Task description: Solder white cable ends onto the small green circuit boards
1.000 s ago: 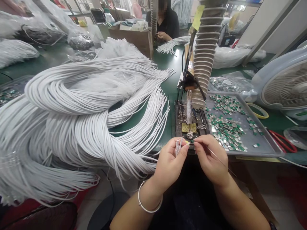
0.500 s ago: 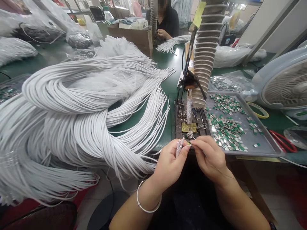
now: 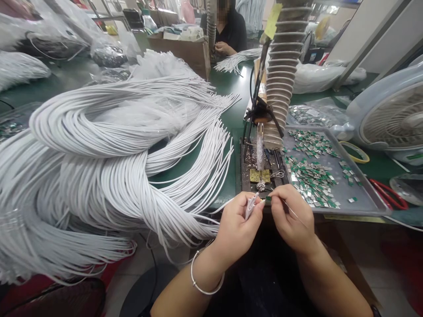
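White wires [image 3: 251, 206]: my left hand [image 3: 238, 222] grips them; likely light, springy, best held near tips.
Thin wire [image 3: 292, 210]: pinched, right hand [image 3: 295, 222]; likely soft.

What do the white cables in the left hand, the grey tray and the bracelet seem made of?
White cables: probably matt plastic sheathing, judging by the smooth, even surface.
Grey tray: likely plastic, its floor dull with little shine; coated metal possible.
Bracelet: seemingly polished metal, given its silvery sheen.
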Demonstrator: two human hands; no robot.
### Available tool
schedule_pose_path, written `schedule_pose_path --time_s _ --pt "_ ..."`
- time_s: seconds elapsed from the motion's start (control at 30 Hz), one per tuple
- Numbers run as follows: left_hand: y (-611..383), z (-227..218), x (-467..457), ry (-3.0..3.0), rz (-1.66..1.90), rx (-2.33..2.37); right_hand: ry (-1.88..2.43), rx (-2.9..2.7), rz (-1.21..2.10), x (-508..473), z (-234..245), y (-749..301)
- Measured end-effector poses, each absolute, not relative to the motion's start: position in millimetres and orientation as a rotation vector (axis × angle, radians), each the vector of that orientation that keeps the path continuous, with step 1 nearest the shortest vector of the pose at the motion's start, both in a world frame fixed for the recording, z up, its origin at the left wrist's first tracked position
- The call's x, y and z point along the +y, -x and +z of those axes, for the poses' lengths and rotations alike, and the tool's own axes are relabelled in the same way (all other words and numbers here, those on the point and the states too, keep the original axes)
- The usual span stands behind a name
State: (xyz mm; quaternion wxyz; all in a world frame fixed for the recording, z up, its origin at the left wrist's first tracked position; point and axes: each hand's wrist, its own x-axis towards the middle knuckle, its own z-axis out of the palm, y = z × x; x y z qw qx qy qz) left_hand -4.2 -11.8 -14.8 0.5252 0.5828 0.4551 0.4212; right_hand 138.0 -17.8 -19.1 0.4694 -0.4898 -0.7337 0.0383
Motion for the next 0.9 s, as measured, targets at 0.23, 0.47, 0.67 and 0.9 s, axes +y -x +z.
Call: schedule_pose_path --time_s 0.23,0.47,0.67,0.9 --pt "-0.3 -12.3 -10.0 -1.199 1.034 1.031 1.242 -1.609 0.282 -19.8 -24.6 -129.9" --pt "-4.3 -8.8 -9.6 -1.037 1.099 1.020 1.213 -1.505 0.424 -21.4 -30.3 -126.2" --pt "-4.9 -7.5 -11.6 -1.012 1.109 1.033 1.228 -1.500 0.452 -21.1 -32.6 -127.1" --pt "-4.6 -12.2 -11.8 -1.026 1.083 1.016 1.193 -1.495 0.476 -21.6 -34.7 -127.2"
